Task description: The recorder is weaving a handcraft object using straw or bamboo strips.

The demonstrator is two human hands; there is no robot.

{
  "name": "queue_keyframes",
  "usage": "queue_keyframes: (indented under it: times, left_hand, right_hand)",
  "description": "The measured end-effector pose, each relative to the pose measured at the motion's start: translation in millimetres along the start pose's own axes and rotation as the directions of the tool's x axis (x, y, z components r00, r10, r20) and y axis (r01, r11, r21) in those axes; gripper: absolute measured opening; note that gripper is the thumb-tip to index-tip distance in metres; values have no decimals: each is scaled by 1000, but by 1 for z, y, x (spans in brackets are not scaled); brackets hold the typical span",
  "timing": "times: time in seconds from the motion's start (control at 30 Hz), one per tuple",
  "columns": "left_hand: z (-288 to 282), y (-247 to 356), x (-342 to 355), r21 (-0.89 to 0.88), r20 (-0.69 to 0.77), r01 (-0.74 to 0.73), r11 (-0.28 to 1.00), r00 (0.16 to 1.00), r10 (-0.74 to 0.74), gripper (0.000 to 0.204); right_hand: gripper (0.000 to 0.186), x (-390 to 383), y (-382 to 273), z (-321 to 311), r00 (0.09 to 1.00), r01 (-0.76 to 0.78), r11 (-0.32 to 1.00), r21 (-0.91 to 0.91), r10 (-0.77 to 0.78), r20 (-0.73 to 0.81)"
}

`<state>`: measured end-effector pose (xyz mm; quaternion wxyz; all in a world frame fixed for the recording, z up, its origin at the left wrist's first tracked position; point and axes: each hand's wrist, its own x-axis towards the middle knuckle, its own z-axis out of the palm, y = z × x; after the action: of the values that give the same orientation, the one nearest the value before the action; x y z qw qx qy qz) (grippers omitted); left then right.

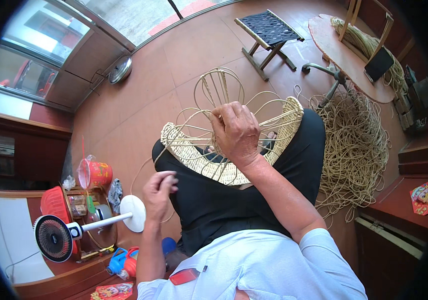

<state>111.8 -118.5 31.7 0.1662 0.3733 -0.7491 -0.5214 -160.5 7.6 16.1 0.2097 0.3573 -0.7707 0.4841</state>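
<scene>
A curved band of pale woven cord (194,159) lies across my lap, its two ends rising at left and right. Long loose cord loops (220,86) spread from it above the middle. My right hand (236,131) is closed around several of these cords at the centre of the band; its fingertips are partly hidden behind the knuckles. My left hand (158,194) hovers beside my left thigh, apart from the weave. Its fingers are loosely bent and apart, with nothing visible between them. A thin cord (133,181) curves down past this hand.
A big tangled heap of cord (351,155) lies on the floor at my right. Ahead are a folding stool (269,31) and a round board on a wheeled base (336,50) carrying a cord bundle. On the left stand a white fan (101,222) and a red bucket (99,173).
</scene>
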Motion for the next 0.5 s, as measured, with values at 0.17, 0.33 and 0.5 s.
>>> queue_keyframes:
  times: [0.17, 0.33, 0.5]
  left_hand:
    - [70, 69, 38, -154, 97, -130, 979, 985, 146, 35]
    - [97, 104, 95, -295, 85, -173, 940, 975, 207, 61]
    - [109, 109, 130, -414, 228, -103, 904, 950, 212, 75]
  right_hand:
    - [9, -2, 3, -1, 999, 37, 999, -6, -37, -13]
    - [8, -10, 4, -4, 997, 74, 997, -27, -73, 37]
    - [13, -8, 0, -11, 993, 92, 995, -40, -89, 76]
